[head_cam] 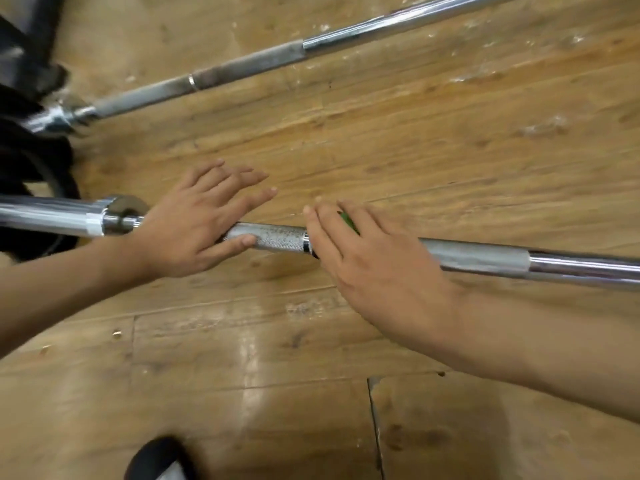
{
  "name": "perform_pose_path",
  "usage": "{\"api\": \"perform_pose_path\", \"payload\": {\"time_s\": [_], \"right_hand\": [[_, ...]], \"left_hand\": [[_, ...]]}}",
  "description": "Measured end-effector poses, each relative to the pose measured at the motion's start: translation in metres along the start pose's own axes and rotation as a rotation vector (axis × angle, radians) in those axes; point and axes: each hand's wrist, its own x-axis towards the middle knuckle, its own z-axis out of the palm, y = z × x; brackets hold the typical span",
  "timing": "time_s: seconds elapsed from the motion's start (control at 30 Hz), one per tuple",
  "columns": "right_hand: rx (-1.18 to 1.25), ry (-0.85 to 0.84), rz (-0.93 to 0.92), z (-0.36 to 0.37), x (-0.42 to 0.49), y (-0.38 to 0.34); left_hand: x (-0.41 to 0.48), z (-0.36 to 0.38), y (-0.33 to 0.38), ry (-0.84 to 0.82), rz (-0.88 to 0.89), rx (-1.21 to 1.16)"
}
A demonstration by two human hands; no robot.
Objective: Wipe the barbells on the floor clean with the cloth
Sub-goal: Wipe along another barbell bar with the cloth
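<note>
Leftward, saw black weight plates (34,161), blurred at the frame's edge and partly hidden behind a chrome sleeve (45,213). Farther back, found a second barbell (249,64) lying slantwise on the boards, well apart from the hands, its knurling dull and dark-stained. Low in the frame, caught a black rounded object (162,455), too cropped to name.

Found the near barbell (277,239) lying on the floor across the middle of the view, partly covered by both hands: collar (121,216) at left, then speckled knurled grip, a matte grey band, and bright smooth steel at right. Saw the left hand (194,223) spread wide, fingers straight, palm resting on the bar just beside the collar, thumb along the knurling. Saw the right hand (363,258) laid flat, fingers nearly straight, pressing a green cloth (348,221) onto the bar, only a sliver of it showing between the fingers.

Underneath, noted worn wooden flooring (277,341), scuffed with pale marks, glossy with glare near the bottom, split by a dark gap (375,427) at lower right.
</note>
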Motion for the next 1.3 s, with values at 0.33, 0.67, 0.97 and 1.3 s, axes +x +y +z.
{"api": "perform_pose_path", "payload": {"time_s": [0.33,0.67,0.97,1.3], "right_hand": [[0.265,-0.063,0.13,-0.009,0.002,0.015],[0.18,0.037,0.152,0.007,0.005,0.01],[-0.012,0.07,0.281,-0.005,-0.095,0.073],[-0.026,0.045,0.387,-0.012,-0.07,0.042]], "left_hand": [[0.008,-0.015,0.008,-0.128,-0.223,-0.019],[0.012,-0.022,0.004,-0.204,-0.158,-0.013],[0.021,-0.023,0.018,0.019,0.264,0.088],[0.027,0.002,0.011,0.105,0.426,0.05]]}}
